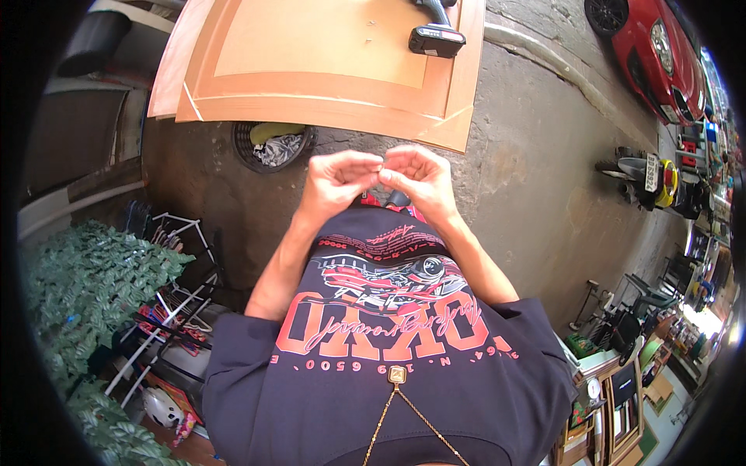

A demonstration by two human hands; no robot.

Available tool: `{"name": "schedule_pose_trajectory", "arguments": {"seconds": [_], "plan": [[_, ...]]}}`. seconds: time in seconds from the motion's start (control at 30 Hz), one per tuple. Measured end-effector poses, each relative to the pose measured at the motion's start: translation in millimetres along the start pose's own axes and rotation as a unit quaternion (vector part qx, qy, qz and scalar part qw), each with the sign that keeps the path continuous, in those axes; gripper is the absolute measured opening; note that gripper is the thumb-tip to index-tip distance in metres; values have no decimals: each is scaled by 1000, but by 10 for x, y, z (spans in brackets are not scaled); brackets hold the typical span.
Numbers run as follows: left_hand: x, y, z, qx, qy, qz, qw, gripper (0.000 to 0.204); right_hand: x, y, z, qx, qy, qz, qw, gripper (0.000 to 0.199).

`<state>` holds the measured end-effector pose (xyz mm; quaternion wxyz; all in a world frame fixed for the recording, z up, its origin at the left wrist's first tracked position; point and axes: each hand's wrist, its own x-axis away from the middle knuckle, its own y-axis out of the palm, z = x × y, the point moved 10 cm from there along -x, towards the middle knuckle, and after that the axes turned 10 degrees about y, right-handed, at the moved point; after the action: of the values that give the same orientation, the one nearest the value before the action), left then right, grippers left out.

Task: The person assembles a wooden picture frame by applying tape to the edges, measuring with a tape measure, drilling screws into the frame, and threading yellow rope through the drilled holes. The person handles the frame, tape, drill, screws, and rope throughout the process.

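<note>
Left hand [336,182] is closed at the fingertips on a small item [381,165], kind indeterminate; right hand [423,180] grips it likewise, just short of the wooden panel [311,95]. Step, as judged: fingertip handling. Next move calls for steady, fine pinching.

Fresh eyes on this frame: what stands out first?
First, probably the bare left hand and bare right hand, held close together above centre. Beyond them, a black cordless tool rests on a framed tan wood-like panel at the top; a glossy red car stands upper right.
</note>
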<state>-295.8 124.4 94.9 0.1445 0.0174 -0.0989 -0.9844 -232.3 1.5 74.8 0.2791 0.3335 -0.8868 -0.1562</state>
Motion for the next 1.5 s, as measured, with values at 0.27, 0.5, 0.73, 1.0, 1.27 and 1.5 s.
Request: {"name": "schedule_pose_trajectory", "arguments": {"seconds": [0.27,0.5,0.73,1.0,1.27,1.5], "plan": [[-152,-256,-668,-187,-18,-100,977,14,-310,-285,930,-54,136,124,981,19],[-1006,-675,-830,-419,100,-138,892,10,-745,-604,412,85,7,296,951,15],[-1194,-599,-988,-415,84,-247,872,10,-894,-1092,-952,180,-143,413,881,17],[-1254,-581,-996,-439,9,-275,855,10,-2246,-1492,-1454,379,-115,362,844,57],[-1329,-531,-1141,-520,-84,-320,788,9,-3188,-1631,-1455,419,-56,286,860,42],[-1203,-748,-1019,-479,-133,-229,837,12,-2749,-1325,-1387,186,-4,137,973,20]]}}
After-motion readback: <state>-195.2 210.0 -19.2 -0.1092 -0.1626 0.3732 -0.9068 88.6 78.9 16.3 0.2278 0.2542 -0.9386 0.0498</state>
